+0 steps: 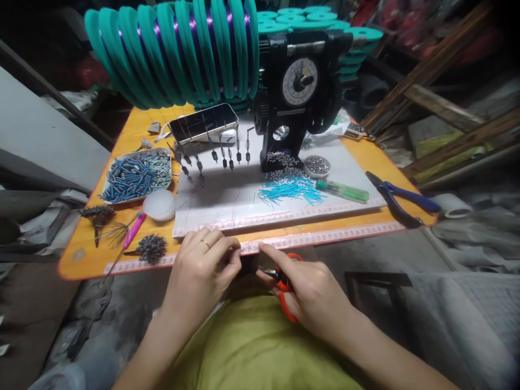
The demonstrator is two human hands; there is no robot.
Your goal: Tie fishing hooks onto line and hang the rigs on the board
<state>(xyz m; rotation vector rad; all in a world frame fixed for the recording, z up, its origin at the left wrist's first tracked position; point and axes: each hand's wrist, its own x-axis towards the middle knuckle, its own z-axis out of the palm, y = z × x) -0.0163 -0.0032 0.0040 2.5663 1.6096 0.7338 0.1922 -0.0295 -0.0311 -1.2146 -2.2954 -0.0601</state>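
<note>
My left hand (205,260), with a ring on one finger, is closed in a pinch at the table's front edge. Whatever lies between its fingertips is too small to make out. Close by on the right, my right hand (311,284) holds small scissors (286,287) with orange-red handles, their tips pointing left. Its index finger reaches to the tape measure (309,238) stuck along the edge. Behind both hands lies a white board (219,200) bearing a pile of blue stems (292,187) and a green tube (343,191).
A black winder (284,114) with a dial carries teal spools (174,54) overhead; weighted lines hang from them. A tray of blue pieces (138,176), a white lid (160,205), and a pink-handled tool (133,232) sit left. Blue-handled pliers (400,197) and a cup of small metal bits (317,166) are right.
</note>
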